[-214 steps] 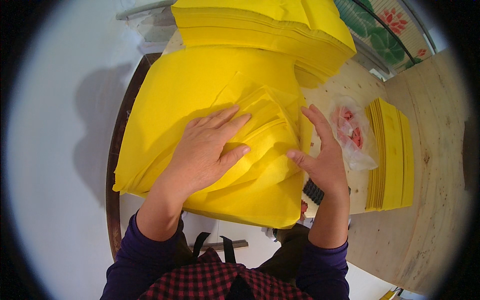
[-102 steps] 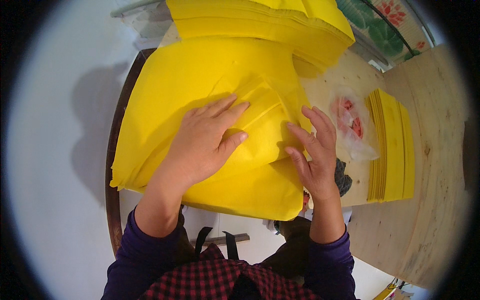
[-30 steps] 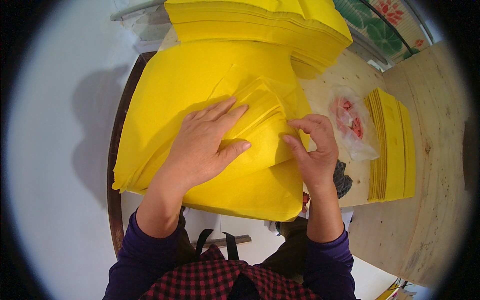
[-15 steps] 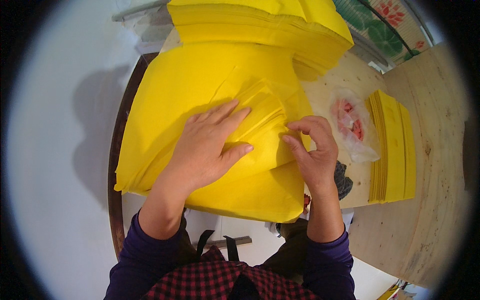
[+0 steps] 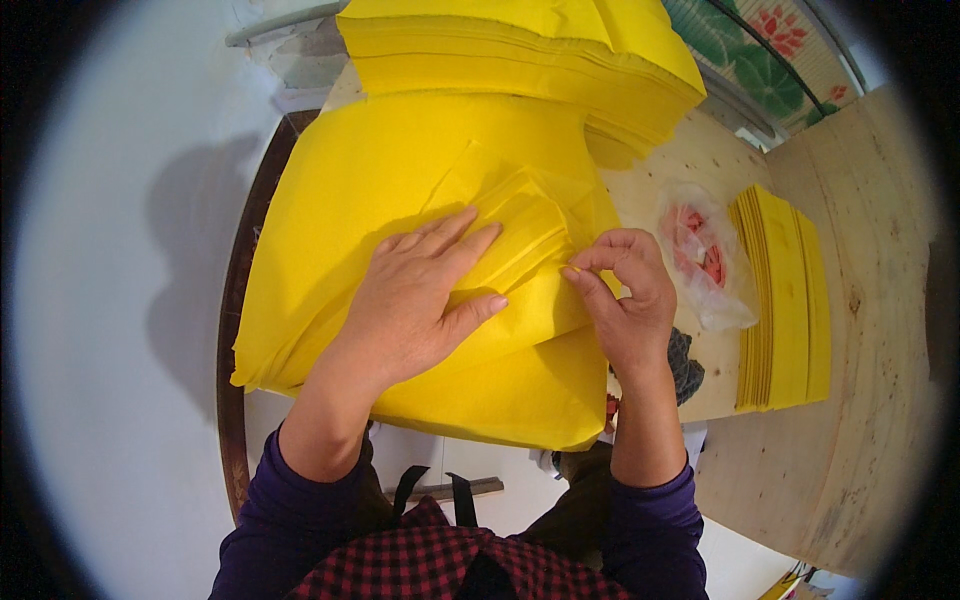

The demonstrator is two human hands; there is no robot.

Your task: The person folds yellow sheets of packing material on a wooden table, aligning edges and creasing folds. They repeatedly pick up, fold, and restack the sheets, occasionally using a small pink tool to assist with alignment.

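The left hand [image 5: 415,295] rests palm down on the wide yellow cloth pile [image 5: 350,190], and near the pile's right edge the right hand [image 5: 638,298] pinches its cloth between thumb and forefinger. Behind the pile rises a thick yellow stack [image 5: 520,62]; to the pile's right lie a clear plastic bag [image 5: 712,285] and, farther right, a narrow yellow stack [image 5: 790,300].

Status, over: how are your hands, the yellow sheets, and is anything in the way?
Left hand palm down on yellow sheets. Right hand pinching them at an edge. Nothing blocking either hand; bag lies apart, to the right.
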